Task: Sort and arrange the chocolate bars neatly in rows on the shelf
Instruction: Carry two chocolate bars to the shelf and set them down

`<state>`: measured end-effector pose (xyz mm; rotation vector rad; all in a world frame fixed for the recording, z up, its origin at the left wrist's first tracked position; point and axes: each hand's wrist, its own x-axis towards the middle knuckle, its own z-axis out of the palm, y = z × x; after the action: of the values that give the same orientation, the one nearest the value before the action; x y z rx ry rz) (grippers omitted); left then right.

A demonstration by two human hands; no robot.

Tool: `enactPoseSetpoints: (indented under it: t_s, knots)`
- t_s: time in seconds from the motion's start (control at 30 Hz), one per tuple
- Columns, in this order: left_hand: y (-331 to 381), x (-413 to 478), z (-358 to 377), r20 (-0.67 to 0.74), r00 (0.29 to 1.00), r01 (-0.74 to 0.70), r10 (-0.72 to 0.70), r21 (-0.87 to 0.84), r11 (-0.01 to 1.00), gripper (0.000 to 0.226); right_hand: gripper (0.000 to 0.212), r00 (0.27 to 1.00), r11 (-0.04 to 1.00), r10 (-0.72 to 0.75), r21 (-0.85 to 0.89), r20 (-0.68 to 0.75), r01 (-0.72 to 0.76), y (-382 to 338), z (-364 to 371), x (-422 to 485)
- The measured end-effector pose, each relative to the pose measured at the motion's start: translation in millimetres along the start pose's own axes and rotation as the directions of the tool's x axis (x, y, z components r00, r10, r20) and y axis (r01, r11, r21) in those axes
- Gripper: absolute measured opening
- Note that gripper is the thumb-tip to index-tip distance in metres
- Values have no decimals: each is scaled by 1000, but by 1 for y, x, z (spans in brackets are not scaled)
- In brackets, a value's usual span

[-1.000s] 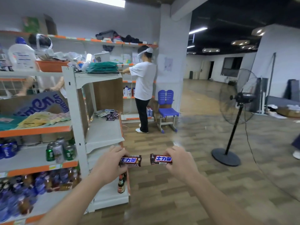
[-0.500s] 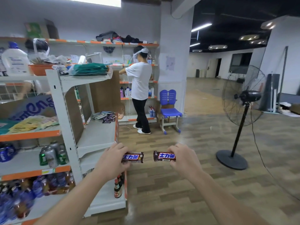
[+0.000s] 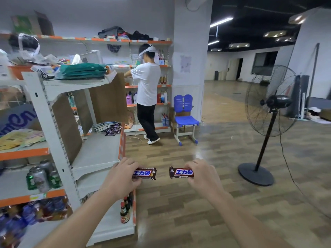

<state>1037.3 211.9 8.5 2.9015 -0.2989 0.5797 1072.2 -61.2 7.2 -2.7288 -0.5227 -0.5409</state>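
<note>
Shelf unit [image 3: 100,149] w/ pile of chocolate bars [image 3: 112,128] looks a bit nearer than 0.5 s back. L hand [image 3: 121,178] fingers pinch left Snickers bar [image 3: 145,173] by its end. Right Snickers bar [image 3: 181,173] is pinched likewise by R hand [image 3: 204,176]. Both bars level, apart, mid-air beside shelf, as before.

Only the person's two forearms and hands show. The left hand [image 3: 121,178] and its forearm, on the side nearer the white shelf unit [image 3: 52,122], are bare as far up the arm as can be seen. The right hand [image 3: 202,176] and forearm, on the side away from the shelf unit, are likewise bare. Finer marks are too blurred to tell.
</note>
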Motion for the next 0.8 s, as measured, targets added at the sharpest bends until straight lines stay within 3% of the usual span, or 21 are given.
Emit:
enactPoseSetpoints:
  t_s: [0.4,0.8]
  knots:
    - [-51,99,24,-31,998,-59,58,-20,998,31,30,997,994,63,-83,-33,-66,10,16,86]
    - [-37,176,68,7,997,-82,83,-56,995,30,29,995,992,102,-76,-12,-102,69,39,141]
